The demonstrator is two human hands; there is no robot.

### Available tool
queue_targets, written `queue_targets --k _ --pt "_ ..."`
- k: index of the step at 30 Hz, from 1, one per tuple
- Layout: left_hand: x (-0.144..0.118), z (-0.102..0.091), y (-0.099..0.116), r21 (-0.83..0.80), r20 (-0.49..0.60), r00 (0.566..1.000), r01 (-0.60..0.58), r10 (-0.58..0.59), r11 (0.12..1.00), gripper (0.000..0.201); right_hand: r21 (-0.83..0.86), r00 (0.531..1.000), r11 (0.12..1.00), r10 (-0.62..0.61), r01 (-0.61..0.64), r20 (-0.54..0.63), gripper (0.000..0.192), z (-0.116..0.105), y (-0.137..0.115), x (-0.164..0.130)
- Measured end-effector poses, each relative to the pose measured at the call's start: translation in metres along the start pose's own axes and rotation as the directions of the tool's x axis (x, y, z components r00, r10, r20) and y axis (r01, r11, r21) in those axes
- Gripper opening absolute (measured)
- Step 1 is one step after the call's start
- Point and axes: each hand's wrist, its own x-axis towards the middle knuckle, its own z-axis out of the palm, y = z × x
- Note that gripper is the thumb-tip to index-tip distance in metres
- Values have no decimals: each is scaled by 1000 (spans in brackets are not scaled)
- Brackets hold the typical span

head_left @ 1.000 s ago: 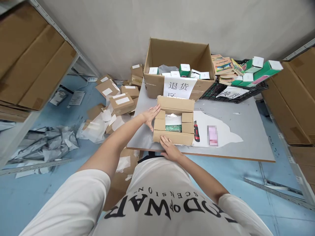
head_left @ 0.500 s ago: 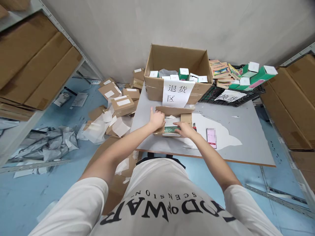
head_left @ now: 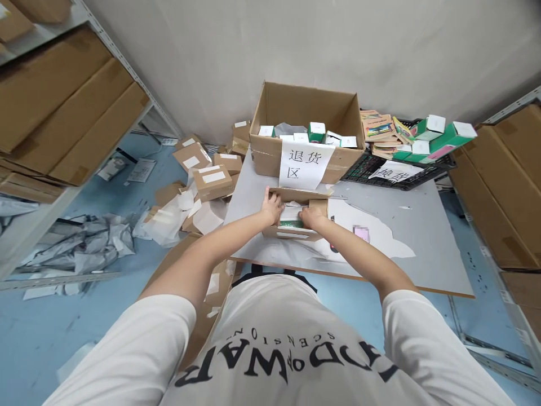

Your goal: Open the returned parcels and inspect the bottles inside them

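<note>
Reaching into a small open box [head_left: 296,217] on the near left part of the bench [head_left: 422,237], both hands at its top.

The left hand [head_left: 271,206] curls its fingers over the box's left flap; the right hand [head_left: 311,217] dips inside just right of it, fingers bent on a white and green packet [head_left: 291,219]. The box's long axis runs left to right, and both hands reach it equally. How firmly either grips I cannot tell; the packet is mostly hidden, and a phone [head_left: 362,233] lies further right.

The small box [head_left: 296,217] and big box [head_left: 305,121] are matt brown cardboard. The table [head_left: 422,237] is smooth, matt grey board. The sign [head_left: 305,163] is white paper. The crate [head_left: 380,166] is black plastic.
</note>
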Motion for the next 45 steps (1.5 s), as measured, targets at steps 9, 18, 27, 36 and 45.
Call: queue_targets --k 9,18,27,36,45 --pt "0 1 -12 -116 -46 997 -61 56 991 44 -28 999 1000 0 -1 -50 38 -4 10 1" --pt "-6 -18 5 -173 -23 944 -329 330 928 31 -19 992 1000 -10 8 -124 49 -1 12 -7" --pt "3 -25 0 -88 39 913 -401 406 912 28 12 988 1000 6 -4 -156 38 -2 13 -16" --pt "-30 -34 -19 -29 -28 996 -90 89 996 50 64 964 994 102 -89 -244 37 6 52 -65" --pt "-71 6 -46 -272 241 971 63 4 960 126 117 947 972 226 -203 -230 103 88 85 -77"
